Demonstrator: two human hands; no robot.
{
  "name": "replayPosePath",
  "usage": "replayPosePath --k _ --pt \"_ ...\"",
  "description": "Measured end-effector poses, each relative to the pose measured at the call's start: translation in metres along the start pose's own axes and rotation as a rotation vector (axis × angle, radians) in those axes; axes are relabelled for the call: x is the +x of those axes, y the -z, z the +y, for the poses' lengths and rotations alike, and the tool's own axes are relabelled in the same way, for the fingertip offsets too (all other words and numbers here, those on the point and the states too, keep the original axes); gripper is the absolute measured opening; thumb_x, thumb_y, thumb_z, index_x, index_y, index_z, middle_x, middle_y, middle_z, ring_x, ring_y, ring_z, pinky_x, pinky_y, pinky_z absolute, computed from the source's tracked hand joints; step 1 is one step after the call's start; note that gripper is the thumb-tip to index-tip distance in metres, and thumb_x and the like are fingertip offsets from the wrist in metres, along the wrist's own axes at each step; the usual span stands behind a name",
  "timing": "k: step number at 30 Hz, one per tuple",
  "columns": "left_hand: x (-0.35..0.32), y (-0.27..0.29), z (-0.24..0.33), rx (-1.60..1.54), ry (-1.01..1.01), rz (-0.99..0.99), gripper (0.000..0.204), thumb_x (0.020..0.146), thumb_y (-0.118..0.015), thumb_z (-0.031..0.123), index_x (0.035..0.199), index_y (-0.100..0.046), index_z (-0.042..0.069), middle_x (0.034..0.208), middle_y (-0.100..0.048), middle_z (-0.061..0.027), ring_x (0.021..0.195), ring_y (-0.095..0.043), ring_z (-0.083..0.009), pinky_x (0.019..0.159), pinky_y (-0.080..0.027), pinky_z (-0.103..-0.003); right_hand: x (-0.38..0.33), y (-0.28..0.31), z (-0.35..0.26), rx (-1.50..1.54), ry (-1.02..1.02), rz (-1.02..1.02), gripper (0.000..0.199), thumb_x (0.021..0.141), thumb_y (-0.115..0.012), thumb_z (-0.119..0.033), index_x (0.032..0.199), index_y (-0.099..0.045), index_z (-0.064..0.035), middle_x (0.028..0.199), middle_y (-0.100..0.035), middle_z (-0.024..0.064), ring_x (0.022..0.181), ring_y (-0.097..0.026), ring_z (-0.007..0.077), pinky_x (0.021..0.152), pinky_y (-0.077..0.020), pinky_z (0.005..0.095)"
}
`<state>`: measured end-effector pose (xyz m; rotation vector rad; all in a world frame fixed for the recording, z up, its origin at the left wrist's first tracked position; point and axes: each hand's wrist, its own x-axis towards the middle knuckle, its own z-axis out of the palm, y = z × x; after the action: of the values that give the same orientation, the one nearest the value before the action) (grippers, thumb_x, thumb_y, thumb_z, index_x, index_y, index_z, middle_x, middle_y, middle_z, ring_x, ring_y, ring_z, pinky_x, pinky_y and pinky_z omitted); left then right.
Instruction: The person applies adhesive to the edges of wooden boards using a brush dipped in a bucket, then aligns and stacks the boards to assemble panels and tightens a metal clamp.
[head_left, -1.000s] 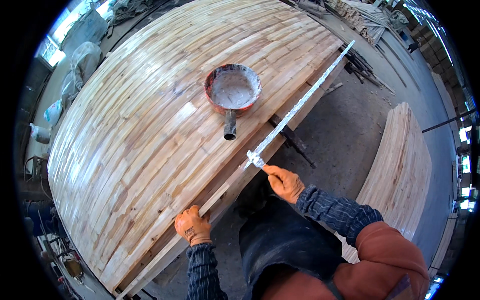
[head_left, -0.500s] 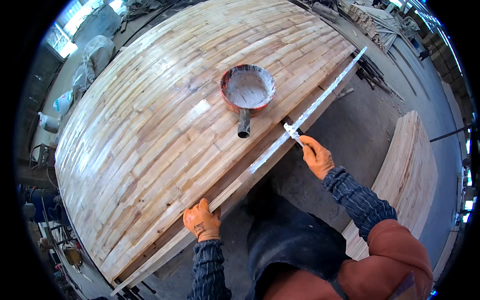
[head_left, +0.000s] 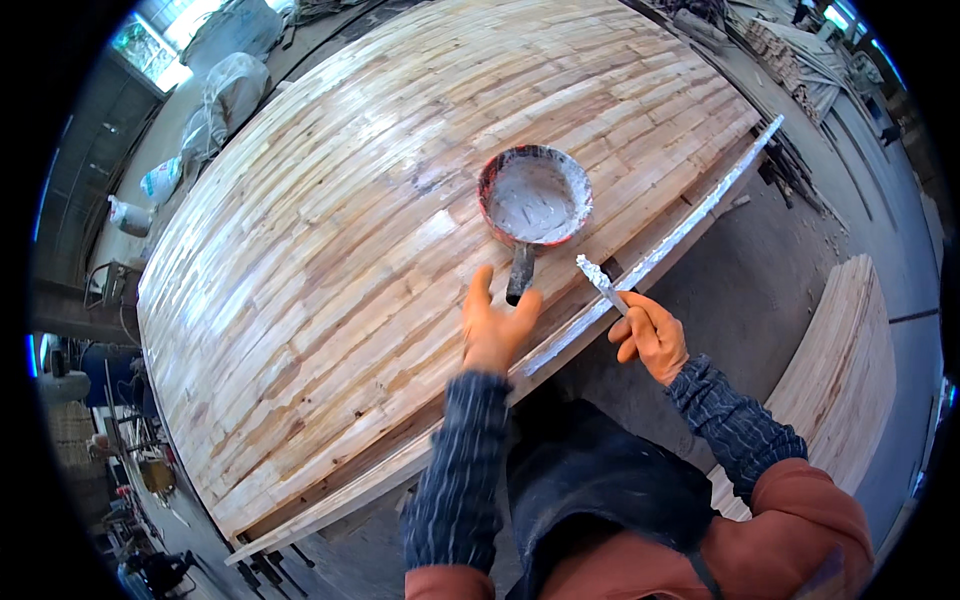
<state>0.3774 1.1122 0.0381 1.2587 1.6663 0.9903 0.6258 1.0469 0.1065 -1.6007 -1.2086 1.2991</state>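
My right hand, in an orange glove, grips a slim brush whose tip is thick with white paste. The brush is raised over the near edge of the wooden panel. Beneath it runs a long wooden strip, its right part coated with white paste. A red-rimmed pan of greyish-white paste rests on the panel. My left hand, also gloved in orange, is at the pan's dark handle, thumb and fingers apart on either side of its end; I see no grip closed on it.
The wide panel of joined wooden boards fills the middle. On the right, more pale boards lie stacked low. Plastic-wrapped bundles and white sacks stand at far left. Lumber piles lie at far right.
My left hand has let go of the strip and moved up and right to the pan's handle. My right hand has lifted the brush off the coated strip. The view has shifted slightly.
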Motion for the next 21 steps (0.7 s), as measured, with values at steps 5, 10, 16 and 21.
replayPosePath --k 5,10,16,21 --pt "0.058 -0.013 -0.009 -0.622 0.409 -0.644 0.045 0.096 -0.072 0.028 0.128 -0.059 -0.001 0.112 -0.068 -0.0136 0.088 -0.069 -0.0196 0.076 -0.061 -0.030 0.044 0.004 -0.047 -0.050 0.055 -0.115 0.042 0.107 -0.053 -0.031 0.135 -0.062 -0.0007 0.083 -0.073 0.0088 0.054 -0.060 0.0095 0.054 -0.0508 0.0243" --pt "-0.010 0.044 0.026 -0.665 0.498 -0.464 0.032 0.093 -0.071 0.028 0.109 -0.060 0.003 0.086 -0.066 -0.0061 0.067 -0.063 -0.0128 0.058 -0.052 -0.027 0.103 -0.014 -0.077 -0.341 0.092 -0.231 0.040 0.100 -0.061 -0.032 0.129 -0.066 -0.0042 0.085 -0.072 0.0119 0.057 -0.063 0.0156 0.058 -0.0522 0.0322" --pt "-0.096 0.152 0.038 -0.379 0.572 -0.169 0.044 0.090 -0.069 0.023 0.124 -0.055 0.000 0.088 -0.068 -0.0048 0.068 -0.066 -0.0121 0.057 -0.053 -0.027 0.112 -0.155 -0.085 -0.983 0.614 -0.363 0.034 0.092 -0.058 -0.014 0.125 -0.065 -0.0103 0.099 -0.074 0.0212 0.093 -0.072 0.0385 0.079 -0.0565 0.0489" --pt "-0.145 0.248 0.010 -0.394 0.577 -0.059 0.047 0.090 -0.067 0.018 0.132 -0.054 0.000 0.087 -0.069 -0.0056 0.065 -0.065 -0.0122 0.053 -0.049 -0.027 0.016 -0.257 -0.085 -1.094 0.531 -0.671 0.040 0.090 -0.061 -0.013 0.130 -0.063 -0.0142 0.105 -0.074 0.0184 0.097 -0.072 0.0370 0.083 -0.0567 0.0486"
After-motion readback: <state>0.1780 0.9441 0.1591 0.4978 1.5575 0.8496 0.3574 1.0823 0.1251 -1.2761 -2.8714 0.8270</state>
